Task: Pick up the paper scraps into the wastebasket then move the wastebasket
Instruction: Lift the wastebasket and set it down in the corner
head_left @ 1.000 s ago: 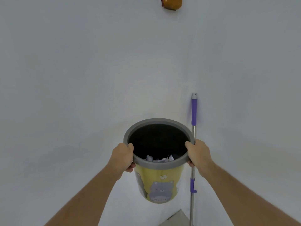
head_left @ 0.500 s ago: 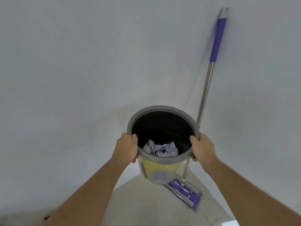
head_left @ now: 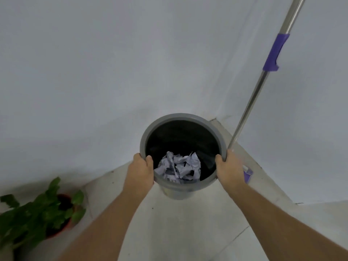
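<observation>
A round wastebasket with a grey rim [head_left: 175, 117] and a black inside sits low in the corner of the room, seen from above. Crumpled white paper scraps [head_left: 178, 167] lie at its bottom. My left hand [head_left: 140, 171] grips the rim on its left side, thumb hooked over the edge. On the right side of the rim my right hand [head_left: 228, 167] holds it the same way. Whether the base touches the floor cannot be told.
A mop with a metal pole and purple grip [head_left: 274, 53] leans in the corner right of the basket, its purple head [head_left: 247, 175] behind my right hand. A potted green plant [head_left: 39, 215] stands on the floor at the lower left. White walls close both sides.
The basket has come down from chest height toward the floor in the corner. My view has tilted down, so the plant and more floor show. Both hands keep their grip.
</observation>
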The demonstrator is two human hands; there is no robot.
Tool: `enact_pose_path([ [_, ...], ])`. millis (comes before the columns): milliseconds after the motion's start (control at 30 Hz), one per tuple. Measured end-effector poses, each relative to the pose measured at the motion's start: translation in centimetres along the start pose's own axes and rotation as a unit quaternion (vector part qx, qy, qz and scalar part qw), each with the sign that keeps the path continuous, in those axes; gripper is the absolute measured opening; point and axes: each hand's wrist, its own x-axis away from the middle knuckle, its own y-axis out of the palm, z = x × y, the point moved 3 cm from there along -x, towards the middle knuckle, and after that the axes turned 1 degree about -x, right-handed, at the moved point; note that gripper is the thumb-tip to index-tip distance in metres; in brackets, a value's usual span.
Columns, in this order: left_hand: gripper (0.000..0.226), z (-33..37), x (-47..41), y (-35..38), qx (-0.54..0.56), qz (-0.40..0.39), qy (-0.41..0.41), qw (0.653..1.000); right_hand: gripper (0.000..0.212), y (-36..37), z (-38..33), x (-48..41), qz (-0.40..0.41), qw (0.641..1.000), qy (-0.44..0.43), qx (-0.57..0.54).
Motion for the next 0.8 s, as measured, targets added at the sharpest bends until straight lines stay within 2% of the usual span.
enact_pose_path([
  [167, 0.032, -8.3, -4.9, 7.6, -0.021, 0.01, 0.021, 1.0, 0.028, 8.9, 8.1, -3.7, 0.001, 1.0, 0.008, 0.007],
  [333, 0.035, -13.1, -8.1, 12.1, -0.03, 0.008, 0.039, 0.999, 0.026, 14.1, 12.9, -5.9, -0.014, 1.0, 0.006, 0.017],
  [800, 0.04, -16.9, -10.9, 14.7, -0.022, 0.027, 0.063, 0.997, 0.029, 17.9, 14.8, -6.8, -0.002, 1.0, 0.0, 0.01],
])
